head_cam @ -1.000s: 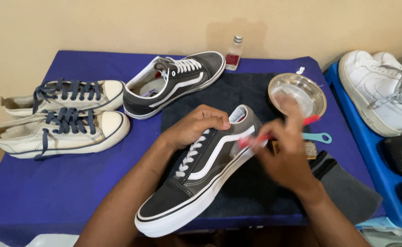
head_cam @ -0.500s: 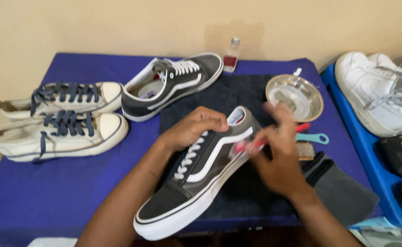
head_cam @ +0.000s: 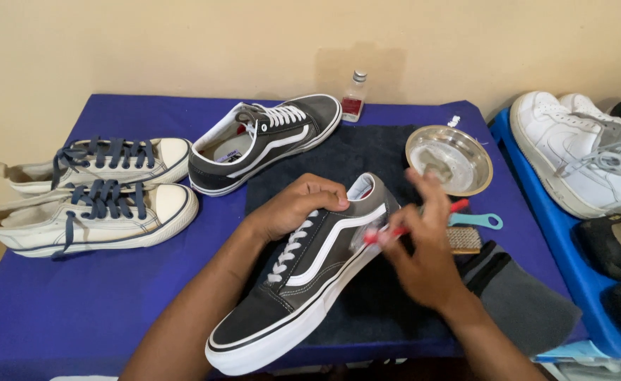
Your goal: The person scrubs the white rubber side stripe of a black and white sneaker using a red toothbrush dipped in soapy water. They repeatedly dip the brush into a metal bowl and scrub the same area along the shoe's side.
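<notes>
A metal bowl (head_cam: 450, 159) is sitting just beyond the right fingers, seemingly holding clear liquid. The left hand (head_cam: 297, 205) is curling over the grey shoe (head_cam: 303, 271)'s collar, gripping it. The right hand (head_cam: 423, 254) is pinching a red brush (head_cam: 423, 220) against the shoe's side.

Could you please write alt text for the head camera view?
The left hand grips a grey sneaker by its collar while the right hand works a red brush against its side, on a blue table.
</notes>
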